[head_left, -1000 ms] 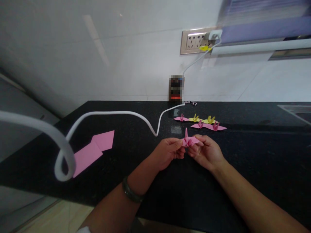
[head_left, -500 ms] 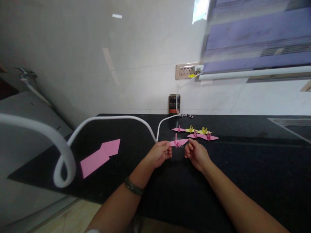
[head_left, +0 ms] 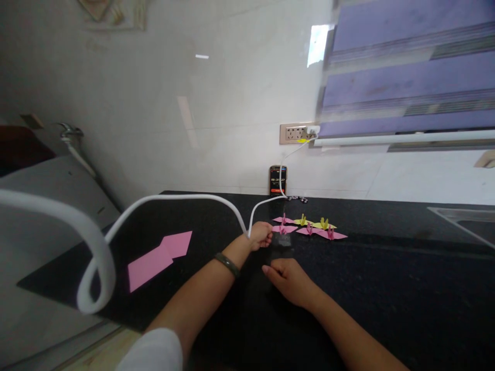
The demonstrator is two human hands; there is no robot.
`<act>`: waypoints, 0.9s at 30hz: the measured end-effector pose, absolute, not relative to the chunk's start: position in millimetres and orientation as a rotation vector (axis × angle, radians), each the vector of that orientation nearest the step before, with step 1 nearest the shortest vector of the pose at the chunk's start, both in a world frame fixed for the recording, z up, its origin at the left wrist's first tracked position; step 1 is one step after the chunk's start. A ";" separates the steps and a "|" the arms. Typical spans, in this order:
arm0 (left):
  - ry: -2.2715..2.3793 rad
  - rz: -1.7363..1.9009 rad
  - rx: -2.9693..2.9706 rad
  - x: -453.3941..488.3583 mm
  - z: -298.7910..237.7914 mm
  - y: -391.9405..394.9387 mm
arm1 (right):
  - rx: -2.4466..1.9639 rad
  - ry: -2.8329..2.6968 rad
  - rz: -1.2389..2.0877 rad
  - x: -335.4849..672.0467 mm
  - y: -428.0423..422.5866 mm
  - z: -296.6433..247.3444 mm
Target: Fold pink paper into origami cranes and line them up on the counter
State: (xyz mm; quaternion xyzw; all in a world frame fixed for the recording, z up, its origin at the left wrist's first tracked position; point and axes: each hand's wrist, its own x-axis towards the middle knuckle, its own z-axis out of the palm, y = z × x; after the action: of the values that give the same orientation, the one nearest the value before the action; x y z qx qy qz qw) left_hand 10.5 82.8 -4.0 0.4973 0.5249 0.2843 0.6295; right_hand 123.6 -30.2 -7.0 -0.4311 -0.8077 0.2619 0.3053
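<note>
My left hand [head_left: 260,235] is stretched far forward over the black counter [head_left: 386,278], its fingers pinched on the wing tip of a pink paper crane [head_left: 284,229]. That crane sits right beside a row of finished cranes, pink [head_left: 324,234] and yellow [head_left: 323,224]. My right hand [head_left: 288,281] rests nearer to me on the counter with its fingers curled and nothing visible in it.
Pink paper sheets [head_left: 158,254] lie at the left of the counter. A thick white cable [head_left: 93,242] loops across from the left toward a phone [head_left: 277,180] leaning on the wall under a socket [head_left: 296,134]. A sink edge [head_left: 460,219] shows at far right.
Both hands held the pink crane close to me; the right hand let go and drew back, while the left carried the crane forward to the row of finished cranes.
</note>
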 end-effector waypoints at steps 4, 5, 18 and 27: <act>1.256 0.529 1.170 17.1 -4.6 107.9 | -1.169 -2.156 0.615 126.1 -27.5 -5.5; 1.269 0.502 1.183 17.7 -4.4 112.0 | -1.175 -2.161 0.601 126.5 -27.3 -5.3; 1.531 0.490 1.552 -34.6 -0.6 111.8 | -1.202 -2.227 0.597 129.0 -28.5 -5.4; 2.129 0.213 1.971 -182.2 41.2 81.8 | -1.201 -2.172 0.747 133.3 -22.4 -12.0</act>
State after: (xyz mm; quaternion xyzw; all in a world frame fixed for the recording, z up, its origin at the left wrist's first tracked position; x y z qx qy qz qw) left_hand -182.2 81.8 41.2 0.6729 0.7270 0.0729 0.1160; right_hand 133.3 -22.4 -12.0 -0.4460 -0.8065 0.2775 0.2714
